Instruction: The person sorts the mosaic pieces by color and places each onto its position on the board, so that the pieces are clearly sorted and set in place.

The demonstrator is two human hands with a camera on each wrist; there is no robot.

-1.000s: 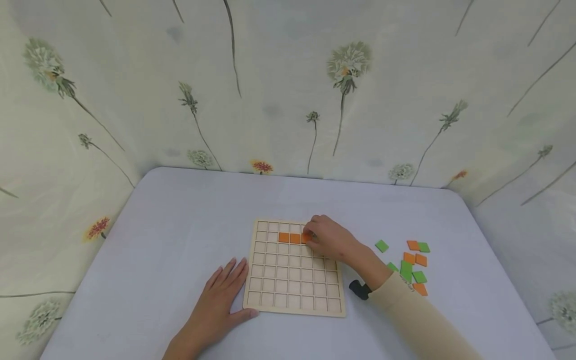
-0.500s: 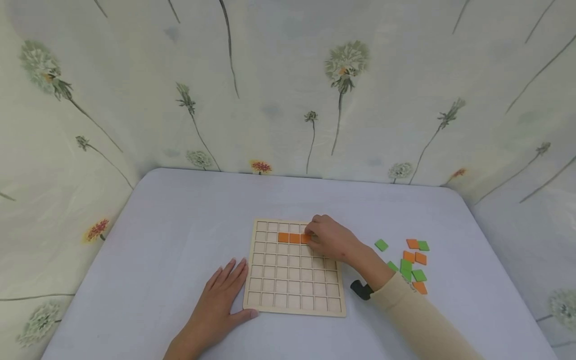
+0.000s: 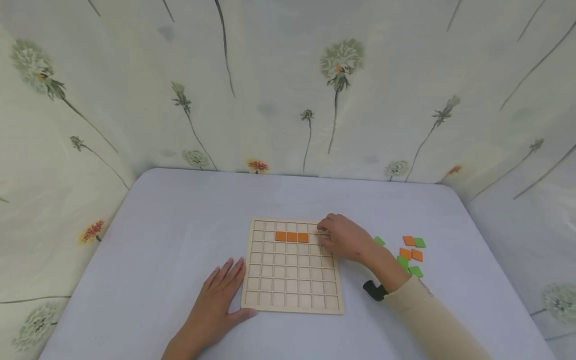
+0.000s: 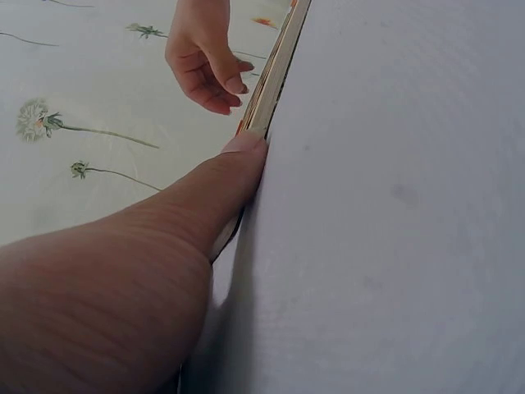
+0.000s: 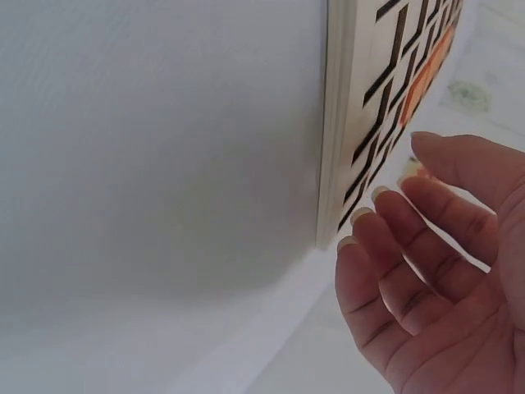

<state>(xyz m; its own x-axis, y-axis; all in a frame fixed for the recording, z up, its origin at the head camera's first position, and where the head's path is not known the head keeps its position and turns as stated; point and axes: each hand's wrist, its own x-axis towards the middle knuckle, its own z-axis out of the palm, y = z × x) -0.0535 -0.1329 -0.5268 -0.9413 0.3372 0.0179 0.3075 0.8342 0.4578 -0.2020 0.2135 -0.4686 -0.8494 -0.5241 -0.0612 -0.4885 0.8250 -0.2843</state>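
Observation:
A square wooden grid board (image 3: 292,308) lies flat on the table. Three orange square tiles (image 3: 292,237) sit side by side in its second row from the back. My left hand (image 3: 220,300) rests at the board's left front corner, with its fingers along the side and the thumb (image 4: 234,168) against the front edge. Over the board's back right part is my right hand (image 3: 345,237), its fingers loosely bent and apart. In the right wrist view nothing lies between the thumb and fingers (image 5: 402,246).
Right of the board lie loose green tiles (image 3: 416,271) and orange tiles (image 3: 417,255), some overlapping and partly hidden by the right forearm. A black object (image 3: 374,290) shows at the right wrist. A flowered cloth (image 3: 288,100) hangs behind the table (image 3: 193,210).
My right hand has let go of the third orange tile, which stays in the row, and has moved right. The left hand has stayed at the board's corner.

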